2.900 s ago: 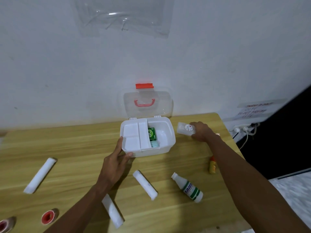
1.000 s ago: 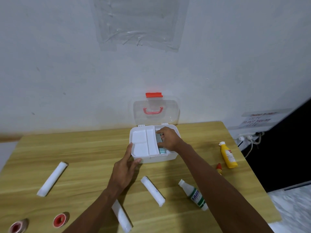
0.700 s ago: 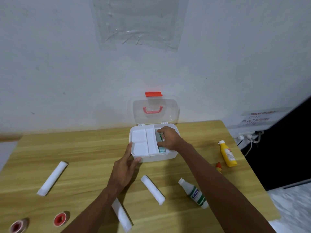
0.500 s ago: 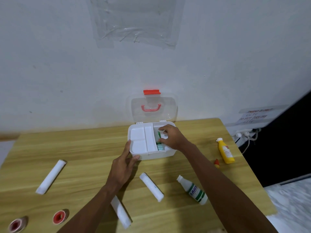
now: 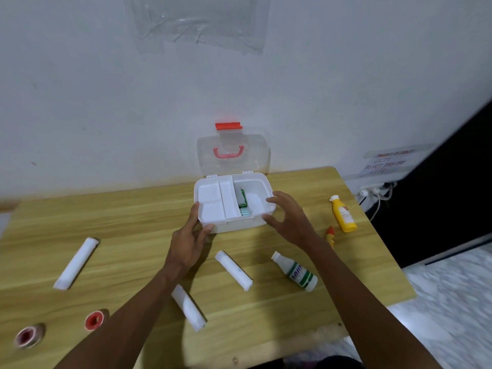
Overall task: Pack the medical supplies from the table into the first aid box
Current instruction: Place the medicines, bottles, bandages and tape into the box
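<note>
The white first aid box (image 5: pixel 262 182) stands open at the table's back, its clear lid (image 5: pixel 231 153) leaning on the wall. A white tray (image 5: pixel 213 201) fills its left half; a green packet (image 5: pixel 242 199) lies in the right half. My left hand (image 5: pixel 190 239) grips the box's front left corner. My right hand (image 5: pixel 288 218) hovers at the front right corner, fingers spread and empty. On the table lie three white bandage rolls (image 5: pixel 233 270) (image 5: pixel 188 307) (image 5: pixel 76 262), a white bottle (image 5: pixel 295 271), a yellow bottle (image 5: pixel 343 214), a small red-capped tube (image 5: pixel 330 235) and two red tape rolls (image 5: pixel 93 320) (image 5: pixel 28 336).
The wooden table (image 5: pixel 127 222) ends against the white wall behind the box. Its right edge drops to a pale floor (image 5: pixel 447 302). A power strip with cables (image 5: pixel 372 190) hangs by the back right corner.
My right hand has come out of the box's right compartment and now hovers open at its front right corner. My left hand keeps its hold on the box.
</note>
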